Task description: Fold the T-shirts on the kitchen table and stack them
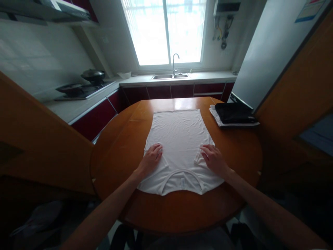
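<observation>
A white T-shirt (179, 139) lies flat on the round wooden table (125, 149), collar toward me and hem at the far side. Both sleeves are folded inward over the body. My left hand (151, 159) rests palm down on the left folded sleeve, fingers slightly spread. My right hand (213, 159) presses flat on the right folded sleeve. Neither hand grips the cloth.
A stack of folded dark and white garments (234, 114) sits at the table's far right. Behind the table run a counter with a sink (170, 76), a tap, and a stove with a wok (93, 75) at left. A wooden panel (299, 93) stands to the right.
</observation>
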A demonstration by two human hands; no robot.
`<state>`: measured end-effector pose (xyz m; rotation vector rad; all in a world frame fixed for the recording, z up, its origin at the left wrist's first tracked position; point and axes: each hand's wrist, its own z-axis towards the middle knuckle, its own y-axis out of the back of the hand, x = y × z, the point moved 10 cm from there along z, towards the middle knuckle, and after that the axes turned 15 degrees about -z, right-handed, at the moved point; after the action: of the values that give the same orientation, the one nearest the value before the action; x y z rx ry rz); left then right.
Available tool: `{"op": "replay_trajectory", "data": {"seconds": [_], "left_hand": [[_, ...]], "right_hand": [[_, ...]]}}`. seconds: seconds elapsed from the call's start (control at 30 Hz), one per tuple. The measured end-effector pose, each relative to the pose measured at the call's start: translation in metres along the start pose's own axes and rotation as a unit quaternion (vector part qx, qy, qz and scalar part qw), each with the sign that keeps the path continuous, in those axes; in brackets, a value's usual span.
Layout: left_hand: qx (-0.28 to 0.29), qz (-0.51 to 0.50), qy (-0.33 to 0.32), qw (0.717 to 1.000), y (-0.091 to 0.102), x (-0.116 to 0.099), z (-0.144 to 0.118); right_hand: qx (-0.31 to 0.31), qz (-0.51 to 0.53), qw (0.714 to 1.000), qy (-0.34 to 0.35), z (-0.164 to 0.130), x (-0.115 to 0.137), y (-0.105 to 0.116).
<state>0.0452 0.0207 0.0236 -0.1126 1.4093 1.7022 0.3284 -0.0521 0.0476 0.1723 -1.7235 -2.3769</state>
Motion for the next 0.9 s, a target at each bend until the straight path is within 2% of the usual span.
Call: {"op": "replay_trajectory", "data": {"seconds": [0.07, 0.13, 0.2, 0.33, 0.6, 0.9], "left_hand": [[0.004, 0.002, 0.002, 1.0, -0.001, 0.0, 0.0], [0.007, 0.006, 0.005, 1.0, 0.0, -0.001, 0.0], [0.008, 0.01, 0.008, 1.0, 0.001, -0.002, 0.001], [0.001, 0.029, 0.013, 1.0, 0.007, -0.006, 0.002], [0.084, 0.12, 0.04, 0.988, -0.02, 0.002, -0.015], [0.097, 0.163, 0.069, 0.979, -0.017, -0.004, -0.014]], "right_hand": [[0.007, -0.041, 0.999, -0.024, 0.001, -0.008, -0.013], [0.045, -0.067, 0.996, -0.026, 0.001, -0.011, -0.029], [0.063, -0.079, 0.994, -0.03, 0.002, -0.014, -0.036], [0.038, -0.085, 0.995, -0.033, 0.004, -0.012, -0.03], [0.11, -0.081, 0.991, 0.002, -0.001, 0.002, -0.055], [0.12, -0.087, 0.989, -0.012, -0.001, 0.0, -0.056]]}}
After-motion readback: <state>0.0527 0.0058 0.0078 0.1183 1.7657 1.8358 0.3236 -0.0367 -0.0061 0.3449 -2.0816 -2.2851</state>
